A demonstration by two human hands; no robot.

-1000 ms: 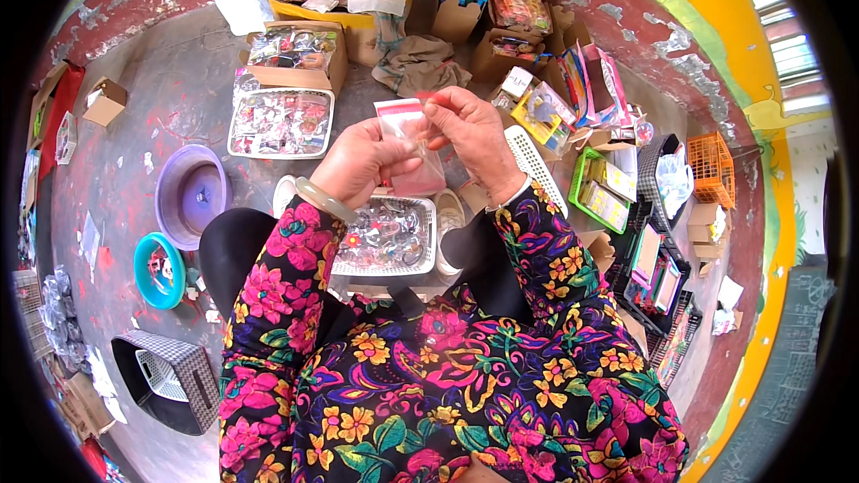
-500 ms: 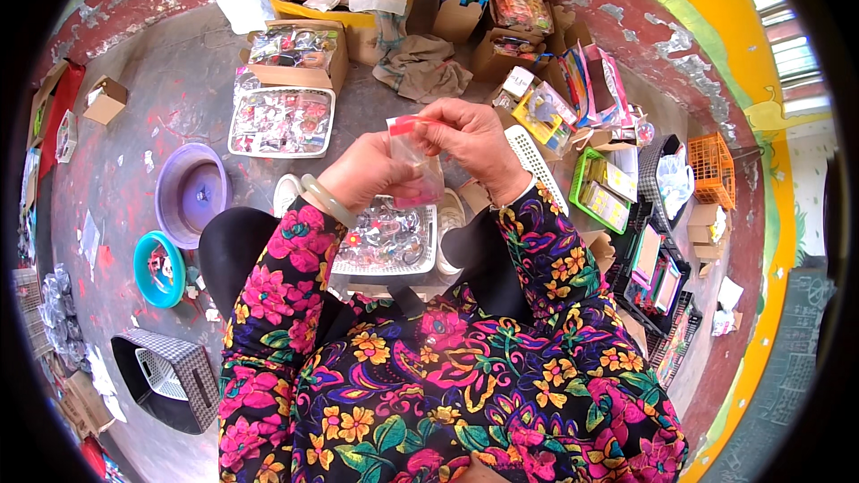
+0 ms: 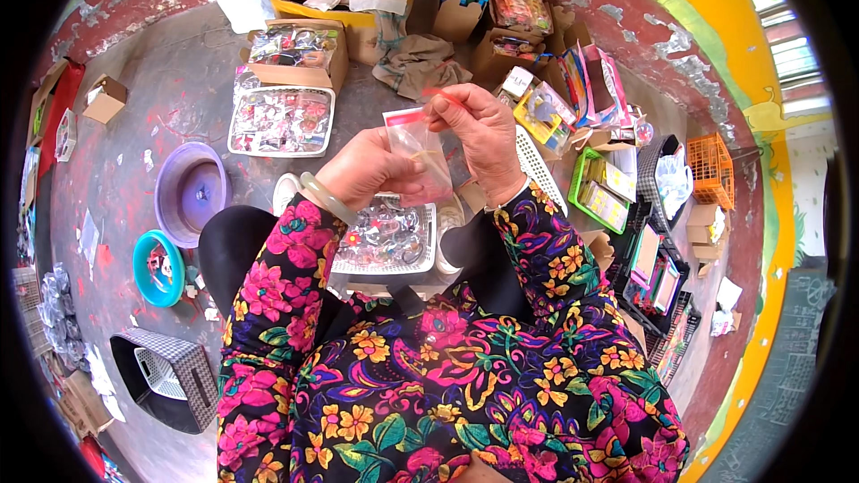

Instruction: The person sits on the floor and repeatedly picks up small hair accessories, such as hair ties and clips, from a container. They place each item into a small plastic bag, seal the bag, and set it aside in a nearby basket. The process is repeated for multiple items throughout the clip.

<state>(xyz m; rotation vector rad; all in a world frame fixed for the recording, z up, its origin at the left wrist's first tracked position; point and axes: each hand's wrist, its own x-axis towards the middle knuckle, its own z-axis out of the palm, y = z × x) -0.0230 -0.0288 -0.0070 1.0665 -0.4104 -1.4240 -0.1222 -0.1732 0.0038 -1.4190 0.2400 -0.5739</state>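
Note:
My left hand (image 3: 374, 168), with a pale bangle at the wrist, grips a small clear plastic bag (image 3: 428, 159) by its left side. The bag has a pink-red band along its top edge and a faint pinkish look lower down; what lies inside is hard to make out. At its upper right corner, my right hand (image 3: 479, 125) is closed in a pinch on a thin red strip (image 3: 455, 98). Whether the strip still joins the bag cannot be seen. Below the hands, between my feet, stands a white basket (image 3: 432, 246) of small packaged trinkets.
Ahead are another white basket (image 3: 234, 139) of packets and a yellow-edged carton (image 3: 362, 34). Purple (image 3: 170, 222) and turquoise (image 3: 141, 277) basins sit at left, near a checkered bin (image 3: 192, 376). Rightward stand a green basket (image 3: 577, 181), black crates (image 3: 626, 246) and an orange crate (image 3: 713, 165).
My right hand has shifted slightly up and right, and the red strip now stands out above the bag's top edge. More of the bag shows between my hands.

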